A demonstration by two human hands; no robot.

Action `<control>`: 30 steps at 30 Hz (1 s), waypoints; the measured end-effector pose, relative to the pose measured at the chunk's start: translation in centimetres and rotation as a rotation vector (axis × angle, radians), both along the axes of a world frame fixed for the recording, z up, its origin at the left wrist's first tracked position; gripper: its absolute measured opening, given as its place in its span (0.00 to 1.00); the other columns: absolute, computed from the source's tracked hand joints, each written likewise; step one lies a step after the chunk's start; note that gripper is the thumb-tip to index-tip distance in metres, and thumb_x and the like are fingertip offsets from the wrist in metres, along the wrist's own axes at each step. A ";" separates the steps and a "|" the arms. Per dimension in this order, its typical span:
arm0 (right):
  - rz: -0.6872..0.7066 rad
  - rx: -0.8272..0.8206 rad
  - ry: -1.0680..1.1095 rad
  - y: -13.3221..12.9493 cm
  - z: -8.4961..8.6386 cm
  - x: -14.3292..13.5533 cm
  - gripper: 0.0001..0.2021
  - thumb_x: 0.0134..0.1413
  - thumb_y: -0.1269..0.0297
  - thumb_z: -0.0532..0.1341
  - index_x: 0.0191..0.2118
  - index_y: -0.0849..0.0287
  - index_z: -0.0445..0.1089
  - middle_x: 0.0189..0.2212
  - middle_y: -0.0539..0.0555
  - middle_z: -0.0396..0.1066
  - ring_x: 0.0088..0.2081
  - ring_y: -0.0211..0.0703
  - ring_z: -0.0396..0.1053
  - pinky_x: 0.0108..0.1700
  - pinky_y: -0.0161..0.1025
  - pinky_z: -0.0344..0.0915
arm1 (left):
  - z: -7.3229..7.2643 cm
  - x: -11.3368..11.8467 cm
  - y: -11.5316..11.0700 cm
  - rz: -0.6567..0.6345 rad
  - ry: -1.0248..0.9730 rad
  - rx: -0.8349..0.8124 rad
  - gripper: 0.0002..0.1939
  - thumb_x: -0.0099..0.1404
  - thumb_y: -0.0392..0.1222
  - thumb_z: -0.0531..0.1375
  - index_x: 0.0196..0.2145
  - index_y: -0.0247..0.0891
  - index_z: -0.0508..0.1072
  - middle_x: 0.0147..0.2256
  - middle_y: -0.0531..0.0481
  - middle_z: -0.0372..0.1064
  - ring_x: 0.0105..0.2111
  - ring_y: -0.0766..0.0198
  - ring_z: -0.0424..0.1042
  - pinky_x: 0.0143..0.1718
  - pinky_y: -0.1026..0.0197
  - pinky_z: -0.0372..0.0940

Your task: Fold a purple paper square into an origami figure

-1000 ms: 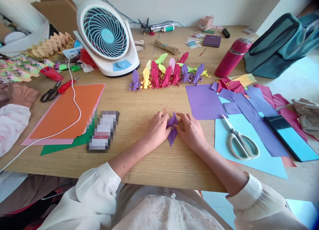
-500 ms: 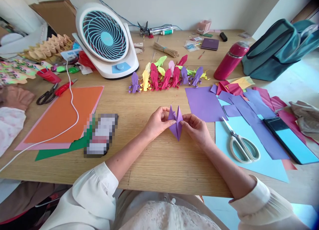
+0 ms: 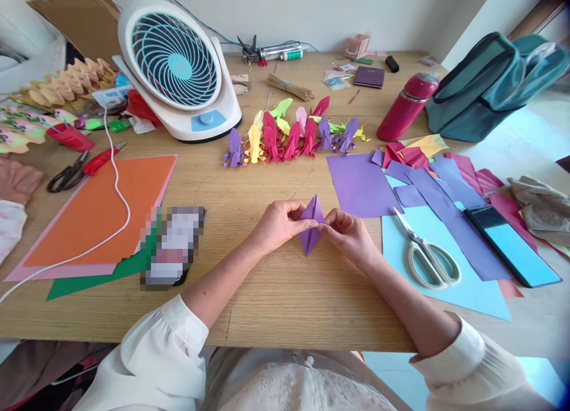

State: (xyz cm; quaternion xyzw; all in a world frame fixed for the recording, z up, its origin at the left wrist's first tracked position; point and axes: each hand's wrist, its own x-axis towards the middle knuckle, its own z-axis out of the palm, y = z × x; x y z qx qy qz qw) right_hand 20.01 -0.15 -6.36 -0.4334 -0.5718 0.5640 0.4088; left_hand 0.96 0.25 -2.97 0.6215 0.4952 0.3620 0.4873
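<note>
A piece of purple folded origami paper (image 3: 310,240), now a narrow diamond with a slit down its middle, is held above the wooden table. My left hand (image 3: 282,224) pinches it from the left, thumb across the front. From the right, my right hand (image 3: 347,230) has thumb and forefinger closed on its side edge. Beyond my hands stands a row of folded paper figures (image 3: 291,141) in purple, yellow, red, pink and green. A flat purple sheet (image 3: 356,182) lies just past my right hand.
To the right, scissors (image 3: 430,253) and a phone (image 3: 512,244) rest on blue and purple paper. Another phone (image 3: 173,244) and orange paper (image 3: 107,203) lie left. A fan (image 3: 178,66), pink bottle (image 3: 407,106) and teal bag (image 3: 485,96) stand farther back.
The two upright points of the purple origami piece have come together into one top point, giving a diamond shape. My fingers have shifted their pinch, and the view has turned slightly.
</note>
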 end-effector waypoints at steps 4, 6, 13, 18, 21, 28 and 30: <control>0.004 0.006 -0.003 -0.5 0.5 -0.3 0.21 0.47 0.46 0.71 0.28 0.57 0.65 0.23 0.47 0.67 0.26 0.36 0.61 0.29 0.35 0.59 | 0.4 -0.1 0.3 -0.043 0.015 0.000 0.14 0.57 0.48 0.67 0.25 0.35 0.71 0.23 0.57 0.61 0.26 0.69 0.58 0.29 0.64 0.52; 0.046 0.005 -0.033 -0.6 0.9 -0.3 0.21 0.49 0.44 0.69 0.29 0.57 0.67 0.24 0.48 0.68 0.27 0.37 0.62 0.31 0.36 0.60 | 0.6 -0.2 0.5 -0.079 -0.021 -0.035 0.14 0.58 0.48 0.66 0.26 0.35 0.71 0.23 0.57 0.60 0.26 0.69 0.58 0.29 0.64 0.52; 0.115 0.078 -0.126 -0.9 1.7 -0.1 0.23 0.56 0.44 0.63 0.24 0.58 0.63 0.22 0.47 0.62 0.26 0.35 0.58 0.30 0.35 0.57 | 0.6 0.0 0.7 -0.134 -0.120 -0.130 0.13 0.57 0.49 0.67 0.31 0.35 0.74 0.28 0.55 0.66 0.30 0.67 0.63 0.35 0.63 0.58; 0.111 0.076 -0.150 -1.0 1.7 -0.1 0.22 0.58 0.43 0.61 0.26 0.58 0.64 0.22 0.48 0.63 0.27 0.37 0.59 0.31 0.35 0.58 | 0.1 0.6 0.6 -0.058 -0.211 -0.089 0.14 0.56 0.49 0.68 0.26 0.35 0.72 0.26 0.56 0.64 0.28 0.68 0.62 0.34 0.64 0.58; 0.131 0.055 -0.161 -1.0 1.5 -0.3 0.21 0.57 0.43 0.62 0.29 0.59 0.67 0.24 0.49 0.64 0.28 0.37 0.59 0.29 0.34 0.57 | 0.1 1.4 0.5 -0.039 -0.307 -0.116 0.14 0.54 0.48 0.69 0.26 0.35 0.72 0.26 0.55 0.66 0.29 0.68 0.63 0.34 0.64 0.59; 0.097 -0.046 -0.174 -1.0 1.6 -0.7 0.28 0.49 0.38 0.63 0.19 0.58 0.60 0.16 0.45 0.50 0.20 0.31 0.47 0.20 0.33 0.45 | 0.3 2.7 0.2 0.002 -0.383 -0.195 0.17 0.54 0.50 0.69 0.25 0.35 0.69 0.23 0.57 0.62 0.25 0.70 0.61 0.28 0.66 0.57; 0.094 -0.045 -0.167 -0.9 1.6 -0.8 0.28 0.49 0.38 0.63 0.17 0.58 0.58 0.15 0.45 0.48 0.19 0.30 0.45 0.20 0.33 0.43 | 0.2 2.9 0.1 0.014 -0.361 -0.194 0.17 0.55 0.50 0.68 0.25 0.35 0.69 0.23 0.57 0.62 0.25 0.70 0.60 0.28 0.66 0.57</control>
